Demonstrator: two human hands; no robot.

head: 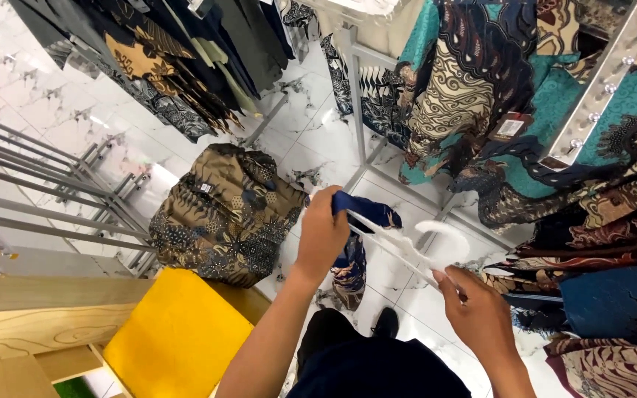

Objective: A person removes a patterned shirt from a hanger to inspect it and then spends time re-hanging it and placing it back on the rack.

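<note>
The left hand (324,234) is clenched around the upper end of a dark blue patterned garment (355,243) and one end of a white hanger (418,247). The right hand (481,313) pinches the hanger's other end. The garment hangs above the white tiled floor (311,133), beside a heap of brown patterned cloth (226,214) and a yellow stool (178,339)

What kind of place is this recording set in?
Probably a clothing shop: patterned garments hang on metal racks, one carries a price tag, and the hands hold a white hanger.
</note>
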